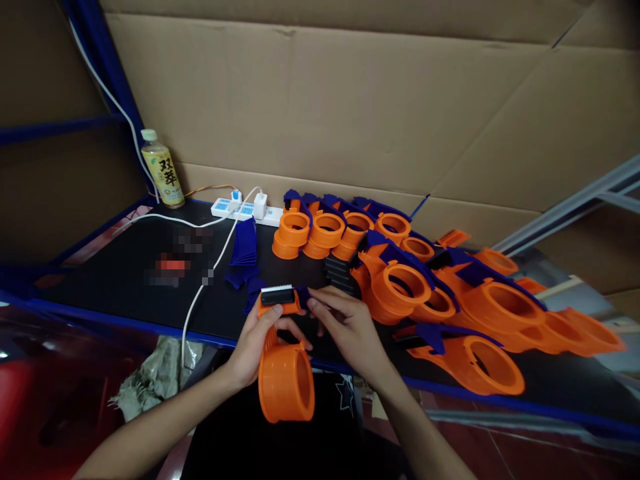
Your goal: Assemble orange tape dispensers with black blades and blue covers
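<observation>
My left hand [253, 347] grips an orange tape dispenser [285, 387] by its handle, over the front edge of the black mat [125, 280]. The dispenser's toothed black cutter head [277, 295] points away from me. My right hand [345, 330] is at the dispenser's head, fingertips pinched on a small dark blue piece [302, 294] beside the cutter. A stack of blue plastic flaps [245, 243] and loose blue pieces [240, 278] lie just beyond my hands.
Several orange dispensers with blue flaps [400, 280] are heaped to the right. A stack of black parts [340, 273] stands behind my right hand. A power strip [245, 210] with a white cable [200, 293] and a drink bottle [163, 170] sit at the back left. Cardboard walls the back.
</observation>
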Motion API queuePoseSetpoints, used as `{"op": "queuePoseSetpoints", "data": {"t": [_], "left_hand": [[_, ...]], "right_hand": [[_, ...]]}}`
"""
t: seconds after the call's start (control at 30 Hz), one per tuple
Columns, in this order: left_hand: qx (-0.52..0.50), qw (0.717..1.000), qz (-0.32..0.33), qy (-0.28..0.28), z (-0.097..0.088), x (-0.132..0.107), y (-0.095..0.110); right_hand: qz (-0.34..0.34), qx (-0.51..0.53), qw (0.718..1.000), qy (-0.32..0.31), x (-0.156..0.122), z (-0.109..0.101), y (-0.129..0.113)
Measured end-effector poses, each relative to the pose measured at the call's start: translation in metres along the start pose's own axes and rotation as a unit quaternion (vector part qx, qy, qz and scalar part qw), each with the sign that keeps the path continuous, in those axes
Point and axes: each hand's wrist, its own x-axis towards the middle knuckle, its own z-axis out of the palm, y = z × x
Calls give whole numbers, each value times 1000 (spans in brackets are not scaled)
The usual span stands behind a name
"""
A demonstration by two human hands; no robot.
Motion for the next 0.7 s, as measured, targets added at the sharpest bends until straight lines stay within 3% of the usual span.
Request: {"op": "queuePoseSetpoints", "data": {"t": [0.2, 0.43, 0.7], "left_hand": [[24, 998, -17, -50, -7, -2, -2], [22, 994, -21, -107, -15, -2, -8], [1, 994, -22, -112, -12, -2, -9]], "right_hand": [[60, 121, 987, -92, 2, -12, 4], [107, 241, 957, -120, 6, -10, 18], [101, 270, 946, -149, 8, -11, 16]]}}
